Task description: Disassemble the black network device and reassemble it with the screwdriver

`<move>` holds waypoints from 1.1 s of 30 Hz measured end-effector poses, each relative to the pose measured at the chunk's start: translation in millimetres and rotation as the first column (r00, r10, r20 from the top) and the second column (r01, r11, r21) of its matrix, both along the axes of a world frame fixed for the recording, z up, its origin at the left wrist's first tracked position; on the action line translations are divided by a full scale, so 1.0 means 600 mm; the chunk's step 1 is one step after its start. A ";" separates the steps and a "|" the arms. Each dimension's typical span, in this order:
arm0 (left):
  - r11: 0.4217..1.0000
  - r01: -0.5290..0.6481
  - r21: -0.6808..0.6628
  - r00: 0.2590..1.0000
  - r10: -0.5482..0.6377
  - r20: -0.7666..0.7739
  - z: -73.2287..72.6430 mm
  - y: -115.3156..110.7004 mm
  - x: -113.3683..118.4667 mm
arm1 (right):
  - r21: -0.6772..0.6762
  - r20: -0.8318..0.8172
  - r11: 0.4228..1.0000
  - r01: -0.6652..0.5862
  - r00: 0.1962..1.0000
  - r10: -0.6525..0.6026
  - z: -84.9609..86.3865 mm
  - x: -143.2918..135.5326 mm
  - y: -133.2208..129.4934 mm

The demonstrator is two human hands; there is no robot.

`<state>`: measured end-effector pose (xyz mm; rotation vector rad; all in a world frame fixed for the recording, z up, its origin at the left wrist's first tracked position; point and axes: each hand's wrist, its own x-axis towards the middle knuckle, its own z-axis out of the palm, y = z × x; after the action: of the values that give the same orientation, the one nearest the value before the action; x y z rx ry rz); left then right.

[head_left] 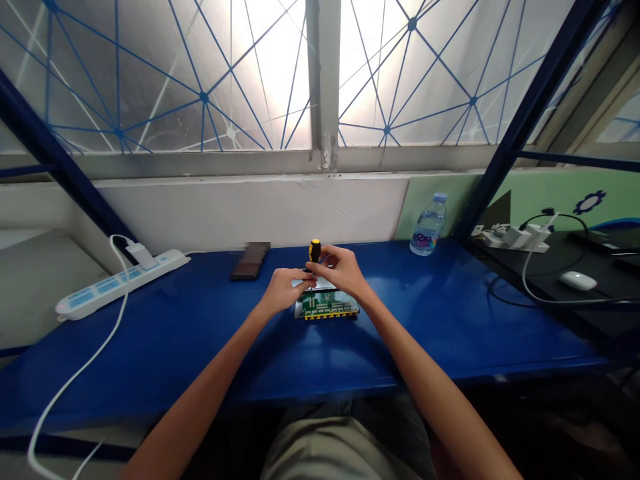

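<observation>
A screwdriver (pixel 315 251) with a black and yellow handle stands upright over a green circuit board (pixel 325 302). My right hand (pixel 344 268) is closed on it, with thumb and fingers around the lower handle. Close by on the left, the fingers of my left hand (pixel 284 291) are pinched together beside the shaft; what they grip is too small to make out. Yellow terminals (pixel 331 315) run along the board's near edge. Behind them a pale, flat part of the unit shows, partly covered by my hands, and the screwdriver's tip cannot be seen clearly.
The unit lies on a blue table (pixel 200 347). A dark phone (pixel 251 261) lies at the back, left of my hands. Further left is a white power strip (pixel 123 283) with a cable. A water bottle (pixel 429 225) stands back right; a white mouse (pixel 578 281) lies far right.
</observation>
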<state>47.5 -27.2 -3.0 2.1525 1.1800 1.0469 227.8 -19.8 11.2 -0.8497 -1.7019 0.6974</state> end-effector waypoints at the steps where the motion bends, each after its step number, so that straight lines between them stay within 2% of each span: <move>1: 1.000 0.002 -0.001 1.000 -0.002 -0.002 0.001 0.000 0.000 | 0.000 -0.005 1.000 -0.006 1.000 0.006 -0.001 0.000 0.001; 11: 0.997 0.068 -0.031 0.997 -0.069 -0.033 0.006 -0.003 0.002 | -0.052 0.005 0.999 0.015 1.000 -0.015 -0.002 0.003 0.003; 17: 0.997 0.069 0.022 0.996 -0.067 -0.065 -0.002 -0.002 0.003 | 0.025 0.019 0.992 0.125 0.992 -0.125 0.002 0.004 0.002; 21: 0.995 0.037 0.095 0.997 -0.031 -0.067 -0.004 0.000 0.000 | -0.009 -0.106 0.972 0.236 0.966 -0.236 0.009 0.024 0.012; 24: 0.990 0.055 0.129 0.993 -0.041 -0.112 -0.004 0.004 -0.006 | 0.005 -0.105 0.916 0.401 0.911 -0.399 0.012 0.058 0.026; 26: 0.988 0.082 0.131 0.982 -0.058 -0.177 -0.006 0.007 -0.009 | 0.026 -0.046 0.852 0.522 0.852 -0.521 0.010 0.087 0.037; 29: 0.985 0.126 0.115 0.954 -0.089 -0.287 -0.013 0.009 -0.011 | 0.036 0.102 0.770 0.637 0.764 -0.637 0.004 0.133 0.052; 33: 0.983 0.138 0.123 0.926 -0.084 -0.368 -0.024 0.011 -0.009 | 0.035 0.389 0.718 0.695 0.653 -0.650 -0.011 0.183 0.067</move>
<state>42.3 -20.5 -17.6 2.5774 1.1470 0.7257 337.5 20.5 4.4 -1.6795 -1.4913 0.1066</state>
